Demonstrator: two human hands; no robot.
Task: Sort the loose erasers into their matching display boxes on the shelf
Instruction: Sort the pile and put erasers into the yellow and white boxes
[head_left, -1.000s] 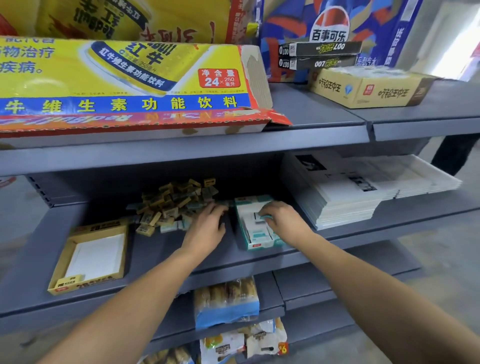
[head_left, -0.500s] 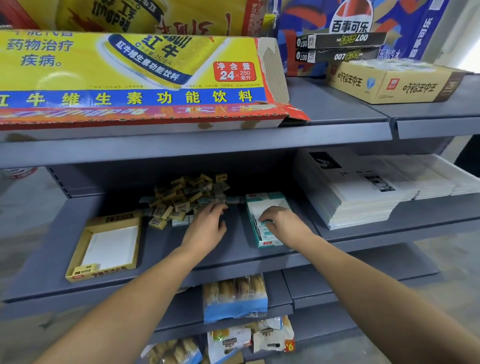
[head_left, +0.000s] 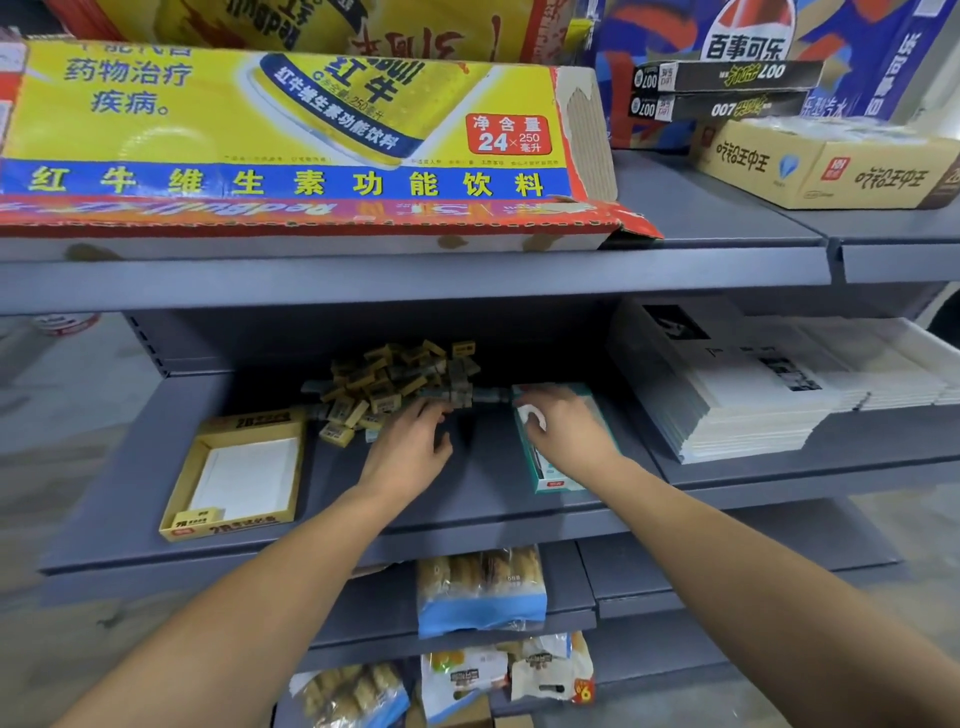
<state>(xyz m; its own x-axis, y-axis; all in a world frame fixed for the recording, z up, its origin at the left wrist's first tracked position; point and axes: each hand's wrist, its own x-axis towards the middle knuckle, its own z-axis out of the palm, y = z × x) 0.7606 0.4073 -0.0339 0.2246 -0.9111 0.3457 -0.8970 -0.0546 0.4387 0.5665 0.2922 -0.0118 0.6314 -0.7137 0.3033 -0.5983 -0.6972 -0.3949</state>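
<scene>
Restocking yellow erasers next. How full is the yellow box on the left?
Nearly empty: the yellow box shows its bare white floor, with only one eraser at its front corner.

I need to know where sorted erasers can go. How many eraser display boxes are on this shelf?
2: a yellow display box at the shelf's left, and a teal display box under the right hand. None appears hidden.
</scene>
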